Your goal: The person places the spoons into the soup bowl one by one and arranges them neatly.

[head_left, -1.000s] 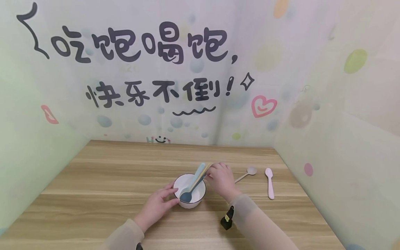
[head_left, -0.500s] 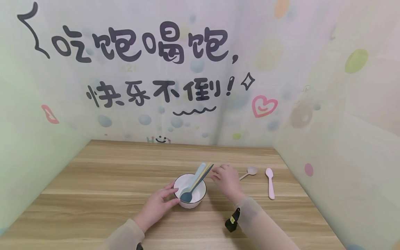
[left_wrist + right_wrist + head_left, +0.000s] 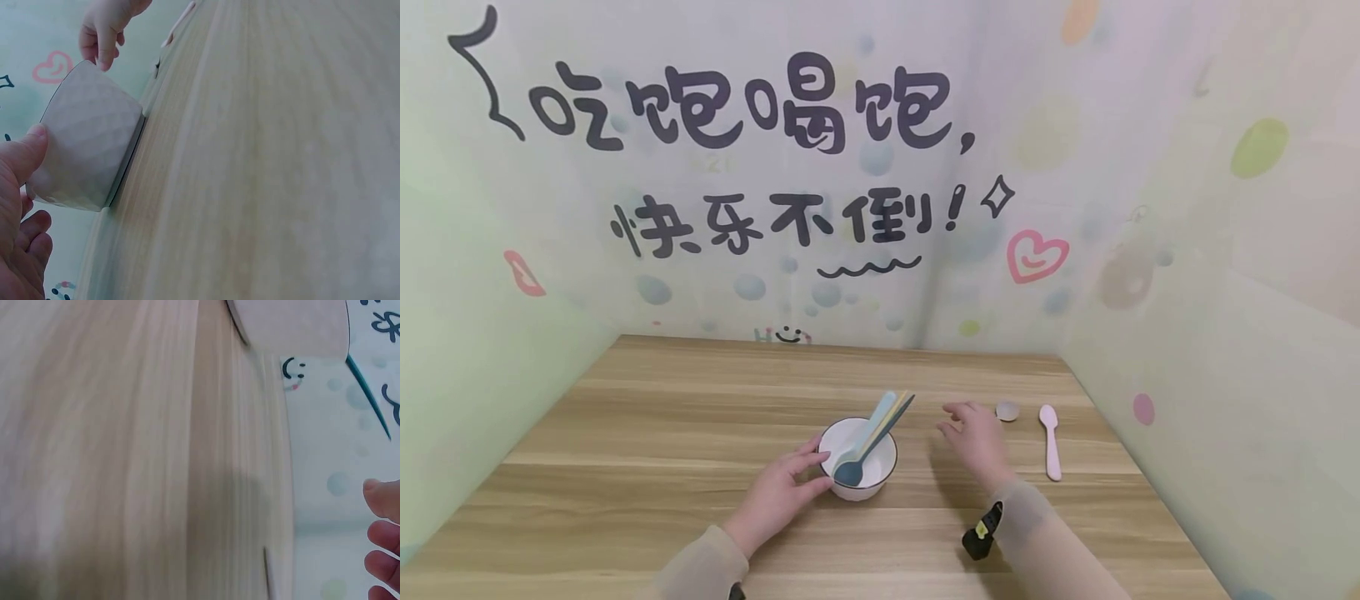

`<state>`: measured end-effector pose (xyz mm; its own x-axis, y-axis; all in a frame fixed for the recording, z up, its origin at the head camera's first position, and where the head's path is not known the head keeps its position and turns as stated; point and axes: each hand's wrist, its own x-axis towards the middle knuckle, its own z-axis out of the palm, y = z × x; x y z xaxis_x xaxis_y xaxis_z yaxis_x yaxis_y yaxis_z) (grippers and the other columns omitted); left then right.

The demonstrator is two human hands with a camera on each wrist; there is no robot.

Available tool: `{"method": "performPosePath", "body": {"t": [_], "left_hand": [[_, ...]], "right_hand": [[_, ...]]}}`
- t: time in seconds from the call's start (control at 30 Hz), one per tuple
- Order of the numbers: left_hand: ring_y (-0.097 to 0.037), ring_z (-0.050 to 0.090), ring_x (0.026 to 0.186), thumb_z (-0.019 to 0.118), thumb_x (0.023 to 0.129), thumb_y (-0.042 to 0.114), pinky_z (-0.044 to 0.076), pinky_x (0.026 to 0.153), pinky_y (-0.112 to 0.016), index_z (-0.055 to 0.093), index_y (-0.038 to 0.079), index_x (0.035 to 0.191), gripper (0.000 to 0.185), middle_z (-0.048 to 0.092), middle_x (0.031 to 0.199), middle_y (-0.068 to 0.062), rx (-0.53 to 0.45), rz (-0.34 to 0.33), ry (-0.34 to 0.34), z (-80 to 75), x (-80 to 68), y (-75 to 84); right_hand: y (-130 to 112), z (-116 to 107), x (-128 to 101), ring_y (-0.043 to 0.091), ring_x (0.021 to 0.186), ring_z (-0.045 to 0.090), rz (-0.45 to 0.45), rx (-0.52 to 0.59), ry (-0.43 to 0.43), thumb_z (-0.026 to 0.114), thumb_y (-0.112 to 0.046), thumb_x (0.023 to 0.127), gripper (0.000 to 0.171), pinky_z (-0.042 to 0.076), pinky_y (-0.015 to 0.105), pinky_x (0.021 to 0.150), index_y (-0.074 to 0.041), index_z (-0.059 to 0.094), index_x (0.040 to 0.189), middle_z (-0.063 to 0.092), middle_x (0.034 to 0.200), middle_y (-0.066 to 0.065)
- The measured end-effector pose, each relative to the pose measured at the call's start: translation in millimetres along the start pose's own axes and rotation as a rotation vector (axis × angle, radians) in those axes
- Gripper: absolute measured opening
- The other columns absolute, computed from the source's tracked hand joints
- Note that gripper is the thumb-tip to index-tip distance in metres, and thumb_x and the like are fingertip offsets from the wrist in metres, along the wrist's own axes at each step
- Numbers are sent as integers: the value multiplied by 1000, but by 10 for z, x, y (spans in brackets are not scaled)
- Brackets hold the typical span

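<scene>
A white bowl [image 3: 855, 492] with a dark rim stands on the table. Its faceted outer wall [image 3: 87, 137] fills much of the left wrist view. My left hand [image 3: 778, 497] holds the bowl at its left side, the thumb [image 3: 28, 150] against the wall near the rim. Inside lean a dark blue spoon [image 3: 850, 473], a light blue utensil [image 3: 880, 413] and a thin yellow handle [image 3: 896, 408], their handles sticking out at the back right. Holding nothing, my right hand [image 3: 976, 439] hovers right of the bowl with fingers loosely bent, hiding most of a beige spoon [image 3: 1007, 411].
A pale pink spoon [image 3: 1051, 446] lies farther right on the wooden table [image 3: 662, 442]. Printed walls [image 3: 737, 292] close off the back and both sides. A black wrist strap [image 3: 981, 537] sits on the right forearm.
My right hand has let go of the dark blue spoon's handle and moved right, towards the beige spoon. The left hand and bowl have stayed in place.
</scene>
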<state>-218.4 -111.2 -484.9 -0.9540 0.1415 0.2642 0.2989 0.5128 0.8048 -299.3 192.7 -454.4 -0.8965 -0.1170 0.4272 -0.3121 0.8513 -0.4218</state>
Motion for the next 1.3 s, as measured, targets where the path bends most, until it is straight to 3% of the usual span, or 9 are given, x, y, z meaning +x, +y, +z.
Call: {"method": "performPosePath", "body": {"t": [0.4,0.73,1.0,1.3], "left_hand": [[-32,44,131,77,82,25,33,109,-50,69,6,118,41,51,141,-8,-31,6,-4,-11,-2,9],[-30,44,132,77,82,23,33,110,-47,69,6,118,40,50,142,-7,-33,-10,-9,-6,-2,-2],[-32,44,132,77,82,24,33,109,-49,69,6,117,40,50,142,-9,-27,9,-8,-12,-3,4],[-32,43,132,76,83,23,33,109,-49,68,5,118,40,50,142,-10,-23,12,-11,-17,1,-4]], "right_hand": [[293,-121,-29,26,90,61,184,42,33,71,-20,88,32,53,42,72,-2,68,114,64,101,13],[537,-205,-53,33,97,62,304,43,81,68,-23,89,34,49,49,78,-3,67,117,68,106,17],[631,-324,-80,35,99,61,386,64,78,65,-24,90,38,50,46,72,-1,65,120,67,110,20],[789,-381,-111,39,106,58,477,82,117,63,-30,91,41,45,52,80,-1,65,120,64,115,21]]}}
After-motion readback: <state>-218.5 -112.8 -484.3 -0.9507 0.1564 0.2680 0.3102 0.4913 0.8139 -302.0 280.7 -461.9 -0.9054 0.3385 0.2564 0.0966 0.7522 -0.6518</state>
